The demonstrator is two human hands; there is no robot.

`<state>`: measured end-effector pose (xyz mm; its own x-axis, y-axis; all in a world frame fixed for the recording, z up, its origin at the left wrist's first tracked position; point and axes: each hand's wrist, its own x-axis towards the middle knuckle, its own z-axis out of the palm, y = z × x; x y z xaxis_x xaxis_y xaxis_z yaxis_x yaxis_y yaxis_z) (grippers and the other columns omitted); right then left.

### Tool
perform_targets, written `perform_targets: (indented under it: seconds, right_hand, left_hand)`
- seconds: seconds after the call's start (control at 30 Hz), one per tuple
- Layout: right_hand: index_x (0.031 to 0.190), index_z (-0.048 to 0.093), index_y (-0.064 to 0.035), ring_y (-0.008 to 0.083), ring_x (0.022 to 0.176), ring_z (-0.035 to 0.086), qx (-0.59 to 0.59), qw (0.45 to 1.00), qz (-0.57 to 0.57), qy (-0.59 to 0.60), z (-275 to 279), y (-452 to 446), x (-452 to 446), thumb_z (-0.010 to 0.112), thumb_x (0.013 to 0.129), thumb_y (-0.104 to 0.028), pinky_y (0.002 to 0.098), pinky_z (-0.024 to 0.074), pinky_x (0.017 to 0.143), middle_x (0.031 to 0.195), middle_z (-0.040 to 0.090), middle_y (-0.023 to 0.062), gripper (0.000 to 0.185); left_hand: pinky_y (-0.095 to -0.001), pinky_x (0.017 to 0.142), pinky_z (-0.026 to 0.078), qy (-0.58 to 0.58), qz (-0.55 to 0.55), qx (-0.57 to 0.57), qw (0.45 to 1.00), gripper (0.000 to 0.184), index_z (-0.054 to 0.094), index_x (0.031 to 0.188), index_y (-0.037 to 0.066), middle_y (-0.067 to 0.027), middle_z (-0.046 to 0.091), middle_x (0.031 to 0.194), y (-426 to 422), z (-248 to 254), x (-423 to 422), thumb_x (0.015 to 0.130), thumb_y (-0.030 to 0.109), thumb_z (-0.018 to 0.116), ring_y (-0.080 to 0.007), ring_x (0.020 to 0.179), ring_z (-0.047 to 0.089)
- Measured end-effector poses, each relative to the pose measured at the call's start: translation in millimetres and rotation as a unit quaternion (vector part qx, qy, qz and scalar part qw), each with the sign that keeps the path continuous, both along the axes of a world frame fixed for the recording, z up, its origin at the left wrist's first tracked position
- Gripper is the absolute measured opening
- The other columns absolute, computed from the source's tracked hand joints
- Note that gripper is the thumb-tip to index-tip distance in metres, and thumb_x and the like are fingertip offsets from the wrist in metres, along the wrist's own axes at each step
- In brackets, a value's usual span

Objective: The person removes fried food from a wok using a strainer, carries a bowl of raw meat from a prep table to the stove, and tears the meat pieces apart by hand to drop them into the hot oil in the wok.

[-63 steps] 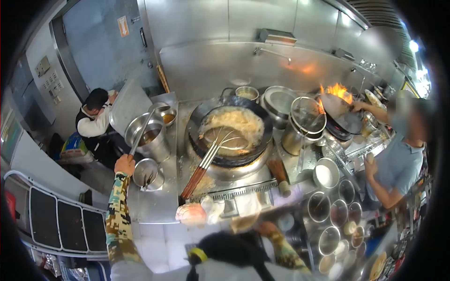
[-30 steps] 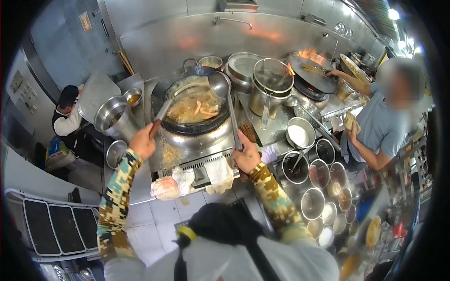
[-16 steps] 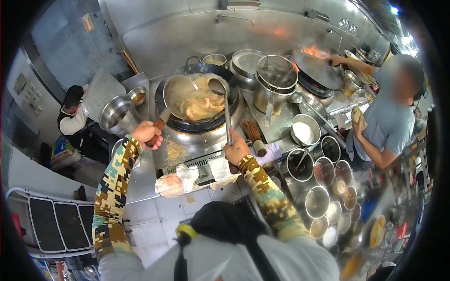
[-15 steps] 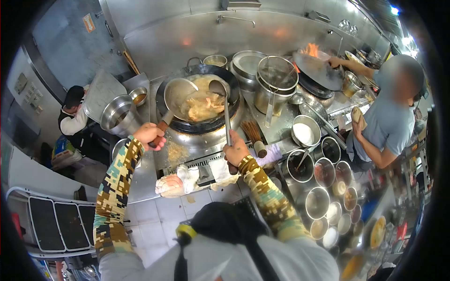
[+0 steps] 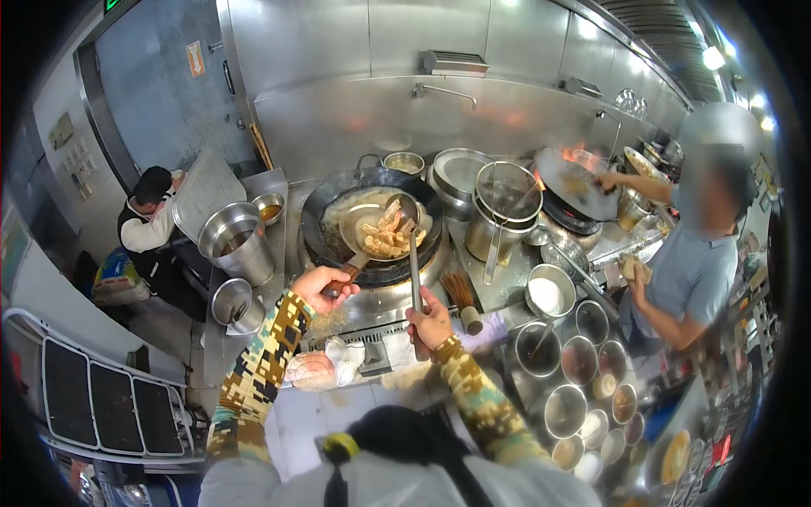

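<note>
My left hand point(image 5: 325, 290) is closed round the wooden handle of a strainer point(image 5: 353, 228), which lies over the wok point(image 5: 314, 196). Golden fried pieces point(image 5: 395, 239) are heaped in the strainer. Closed on the long handle of a ladle point(image 5: 414, 275) is my right hand point(image 5: 431, 321). The ladle's bowl is at the far side of the fried pieces, touching or just above them. Pale, foamy liquid shows in the wok around the strainer. I cannot tell how far the strainer is above the liquid.
A bamboo brush point(image 5: 460, 296) lies right of the stove. Beyond it stand a pot with a wire strainer on top point(image 5: 507, 207) and several seasoning pots point(image 5: 566, 410). At right, a co-worker point(image 5: 697, 253) holds a wok point(image 5: 574, 186) over flames. Another person point(image 5: 152, 228) is at left.
The strainer has moved right and down over the wok's middle, and the fried pieces now sit in it. My ladle stays beside them. The camera view has shifted upward.
</note>
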<state>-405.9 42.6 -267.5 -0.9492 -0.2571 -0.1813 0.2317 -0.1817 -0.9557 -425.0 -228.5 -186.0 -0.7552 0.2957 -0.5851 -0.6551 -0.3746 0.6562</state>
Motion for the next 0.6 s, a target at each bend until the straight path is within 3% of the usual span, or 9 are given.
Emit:
perform_targets:
  seconds: [0.03,0.07,0.13,0.17,0.3,0.4,0.43,0.5,0.6]
  right_hand:
    - [0.148,0.023,-0.0037,0.0201,0.061,0.06,0.058,0.998,0.019,0.035,-13,2,-5,0.057,0.082,-0.002,0.0336,0.0484,0.054,0.08,0.061,0.0121,0.074]
    - [0.149,0.023,-0.0058,0.0244,0.066,0.061,0.19,0.972,0.006,0.136,-24,6,-9,0.057,0.081,-0.003,0.0369,0.049,0.058,0.081,0.062,0.0139,0.076]
    - [0.15,0.023,-0.01,0.0331,0.075,0.063,0.436,0.84,-0.016,0.323,-38,14,-14,0.057,0.079,-0.004,0.0436,0.0502,0.067,0.083,0.062,0.0175,0.079]
    - [0.149,0.026,-0.0143,0.0414,0.088,0.06,0.465,0.836,-0.011,0.291,-26,14,-10,0.057,0.077,-0.009,0.0496,0.0483,0.077,0.099,0.06,0.0229,0.079]
    - [0.145,0.035,-0.0161,0.0406,0.086,0.061,0.594,0.752,0.0,0.286,44,7,-1,0.056,0.079,-0.012,0.0486,0.0503,0.077,0.114,0.052,0.0229,0.07]
    - [0.145,0.035,-0.0168,0.0413,0.086,0.061,0.572,0.738,0.023,0.358,87,-15,-18,0.057,0.079,-0.011,0.0495,0.0503,0.076,0.109,0.053,0.0236,0.07]
    - [0.146,0.033,-0.0101,0.0401,0.093,0.062,0.521,0.767,0.067,0.367,120,-29,-13,0.055,0.079,-0.008,0.0459,0.0506,0.081,0.115,0.054,0.0253,0.071]
    - [0.145,0.034,-0.0049,0.038,0.1,0.062,0.274,0.849,0.12,0.436,112,-74,-37,0.054,0.077,-0.006,0.0434,0.0495,0.086,0.121,0.054,0.0257,0.07]
    - [0.137,0.041,0.0032,0.038,0.104,0.061,0.227,0.875,0.148,0.401,105,-184,-47,0.057,0.073,-0.008,0.0419,0.0482,0.09,0.115,0.06,0.0265,0.066]
  left_hand:
    - [-0.0218,0.052,0.053,0.008,0.005,0.025,1.0,0.022,0.055,0.106,0.0,-0.016,0.067,0.092,-1,3,4,0.087,0.01,0.06,-0.0103,0.063,0.061]
    - [-0.0211,0.052,0.053,0.014,0.01,0.049,0.999,0.025,0.054,0.109,0.0,-0.016,0.067,0.093,-3,5,10,0.088,0.01,0.059,-0.01,0.063,0.061]
    - [-0.02,0.052,0.052,0.02,0.021,0.094,0.995,0.028,0.053,0.114,0.0,-0.0161,0.067,0.094,-5,-1,19,0.088,0.01,0.058,-0.0093,0.063,0.061]
    - [-0.0197,0.051,0.052,0.021,0.027,0.112,0.993,0.029,0.053,0.115,0.0,-0.0162,0.066,0.094,-6,-3,22,0.089,0.01,0.058,-0.0089,0.064,0.06]
    - [-0.0199,0.049,0.049,0.059,0.047,0.135,0.988,0.031,0.053,0.117,0.0,-0.015,0.066,0.095,-11,-18,41,0.089,0.011,0.058,-0.0084,0.064,0.059]
    - [-0.0226,0.048,0.047,0.07,0.058,0.151,0.984,0.029,0.054,0.115,0.004,-0.0123,0.067,0.091,-15,-31,52,0.088,0.012,0.06,-0.0092,0.063,0.059]
    - [-0.0229,0.047,0.047,0.08,0.052,0.147,0.985,0.028,0.054,0.115,0.005,-0.0122,0.067,0.091,-16,-47,51,0.088,0.013,0.06,-0.0092,0.062,0.058]
    - [-0.0238,0.047,0.046,0.123,0.052,0.141,0.981,0.027,0.054,0.113,0.006,-0.0116,0.067,0.09,-17,-56,57,0.088,0.012,0.061,-0.0095,0.061,0.057]
    - [-0.0254,0.047,0.046,0.16,0.072,0.136,0.975,0.025,0.056,0.108,0.005,-0.0101,0.066,0.093,-12,-66,68,0.086,0.011,0.065,-0.0115,0.063,0.057]
